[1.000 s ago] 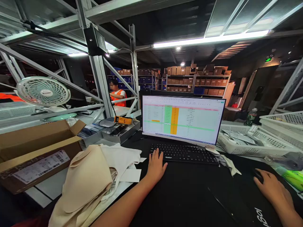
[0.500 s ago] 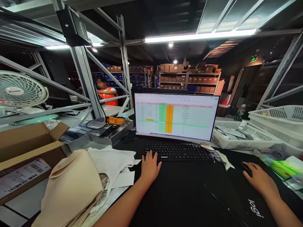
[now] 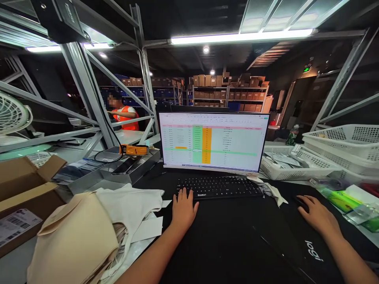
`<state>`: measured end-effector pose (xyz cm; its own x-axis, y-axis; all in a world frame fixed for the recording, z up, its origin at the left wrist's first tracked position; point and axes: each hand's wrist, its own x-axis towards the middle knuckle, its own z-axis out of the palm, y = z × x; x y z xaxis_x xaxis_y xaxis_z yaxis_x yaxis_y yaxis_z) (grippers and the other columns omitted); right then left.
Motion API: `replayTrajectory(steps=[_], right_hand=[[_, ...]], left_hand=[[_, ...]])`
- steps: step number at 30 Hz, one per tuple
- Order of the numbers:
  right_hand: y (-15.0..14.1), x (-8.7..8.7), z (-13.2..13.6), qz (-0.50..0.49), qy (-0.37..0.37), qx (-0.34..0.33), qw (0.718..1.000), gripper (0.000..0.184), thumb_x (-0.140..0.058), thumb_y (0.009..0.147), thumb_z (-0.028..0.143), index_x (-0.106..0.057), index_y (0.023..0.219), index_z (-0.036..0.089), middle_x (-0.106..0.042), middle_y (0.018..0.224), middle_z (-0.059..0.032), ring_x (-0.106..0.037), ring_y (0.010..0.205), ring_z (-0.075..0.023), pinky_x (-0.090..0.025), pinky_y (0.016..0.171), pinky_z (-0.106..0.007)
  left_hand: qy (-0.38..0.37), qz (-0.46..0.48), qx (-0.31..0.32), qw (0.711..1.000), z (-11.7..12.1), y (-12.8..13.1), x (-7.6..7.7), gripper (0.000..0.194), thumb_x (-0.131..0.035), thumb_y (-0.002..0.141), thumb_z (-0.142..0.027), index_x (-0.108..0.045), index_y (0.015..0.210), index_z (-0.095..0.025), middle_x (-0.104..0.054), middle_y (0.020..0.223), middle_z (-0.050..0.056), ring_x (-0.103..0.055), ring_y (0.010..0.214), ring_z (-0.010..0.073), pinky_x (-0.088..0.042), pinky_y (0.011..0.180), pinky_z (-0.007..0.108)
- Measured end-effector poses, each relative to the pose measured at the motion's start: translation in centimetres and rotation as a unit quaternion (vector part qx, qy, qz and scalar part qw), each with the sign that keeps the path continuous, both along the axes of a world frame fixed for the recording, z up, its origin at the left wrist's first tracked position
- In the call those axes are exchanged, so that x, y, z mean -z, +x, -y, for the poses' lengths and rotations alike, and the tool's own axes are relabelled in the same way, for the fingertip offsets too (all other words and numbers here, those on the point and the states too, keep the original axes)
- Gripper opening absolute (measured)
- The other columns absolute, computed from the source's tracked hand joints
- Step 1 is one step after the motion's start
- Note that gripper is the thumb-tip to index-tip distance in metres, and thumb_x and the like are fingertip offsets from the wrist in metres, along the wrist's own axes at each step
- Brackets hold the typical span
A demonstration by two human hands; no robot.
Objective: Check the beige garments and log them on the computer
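Note:
My left hand (image 3: 184,209) lies palm down with fingers apart. Its fingertips touch the lower left keys of a black keyboard (image 3: 220,187). Over to the right, my right hand (image 3: 319,217) is curved over a dark computer mouse (image 3: 302,203), mostly hidden beneath the fingers. Both forearms rest on a black desk mat (image 3: 231,236) with white "logi" lettering. Behind the keyboard a monitor (image 3: 233,144) displays a spreadsheet with a green column, an orange column and a highlighted green row. A crumpled grey-and-white cloth (image 3: 274,192) lies at the keyboard's right end.
Beige garments (image 3: 79,232) and a white garment (image 3: 133,201) are piled left, beside an open cardboard box (image 3: 23,201). A grey tray (image 3: 142,165) holds an orange device. White baskets (image 3: 299,171) stand right. Beyond the metal frame is a person in an orange vest (image 3: 127,118).
The camera view has shifted a little, so most things appear further left and slightly higher. Both hands stay in their places. The spreadsheet's columns look slightly shifted, with more text at the right.

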<state>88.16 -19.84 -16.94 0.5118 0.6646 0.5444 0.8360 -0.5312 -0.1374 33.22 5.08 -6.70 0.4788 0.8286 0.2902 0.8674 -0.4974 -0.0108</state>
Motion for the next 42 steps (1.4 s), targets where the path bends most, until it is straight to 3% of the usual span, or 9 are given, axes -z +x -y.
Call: replayTrajectory(steps=[13,22,29,35,42], right_hand=[[-0.6,-0.3,0.3,0.011,-0.01,0.027,1.0,0.059,-0.038,0.086,0.052,-0.063,0.131,0.022,-0.054,0.137,-0.0134,-0.058,0.12,-0.0301,-0.049,0.105,-0.048],[-1.9,-1.8,0.6,0.017,-0.035,0.042,0.998,0.058,-0.039,0.087,0.053,-0.062,0.133,0.026,-0.057,0.133,-0.0117,-0.063,0.109,-0.0283,-0.054,0.096,-0.048],[-2.0,-1.7,0.3,0.016,-0.021,0.043,0.999,0.058,-0.038,0.086,0.051,-0.063,0.131,0.024,-0.058,0.133,-0.0123,-0.062,0.113,-0.0279,-0.053,0.098,-0.047],[-2.5,-2.4,0.6,0.004,-0.03,0.061,0.998,0.056,-0.041,0.085,0.052,-0.064,0.129,0.027,-0.058,0.133,-0.0112,-0.064,0.105,-0.028,-0.054,0.093,-0.048],[-3.1,-2.9,0.4,0.008,-0.026,0.064,0.998,0.053,-0.041,0.086,0.046,-0.064,0.128,0.024,-0.059,0.131,-0.0109,-0.061,0.112,-0.0258,-0.052,0.1,-0.044]], left_hand=[[0.007,0.001,0.004,1.0,0.0,0.0,0.1,0.056,-0.045,0.099,-0.039,-0.05,0.148,-0.011,-0.045,0.155,0.023,-0.041,0.144,0.0379,-0.032,0.117,0.058],[0.011,-0.014,0.002,1.0,0.1,0.0,0.0,0.056,-0.047,0.099,-0.038,-0.05,0.148,-0.012,-0.045,0.155,0.023,-0.042,0.144,0.0369,-0.034,0.117,0.056],[0.017,-0.018,0.001,1.0,0.1,0.1,0.0,0.055,-0.047,0.099,-0.037,-0.05,0.148,-0.013,-0.046,0.155,0.022,-0.043,0.143,0.0358,-0.035,0.117,0.055],[0.02,-0.014,0.004,1.0,0.0,0.1,0.2,0.055,-0.049,0.098,-0.036,-0.051,0.147,-0.012,-0.046,0.154,0.023,-0.043,0.143,0.0368,-0.034,0.117,0.056],[0.022,-0.017,0.006,1.0,-0.1,0.1,0.3,0.055,-0.049,0.098,-0.036,-0.051,0.148,-0.012,-0.046,0.154,0.023,-0.043,0.143,0.0369,-0.035,0.116,0.056]])
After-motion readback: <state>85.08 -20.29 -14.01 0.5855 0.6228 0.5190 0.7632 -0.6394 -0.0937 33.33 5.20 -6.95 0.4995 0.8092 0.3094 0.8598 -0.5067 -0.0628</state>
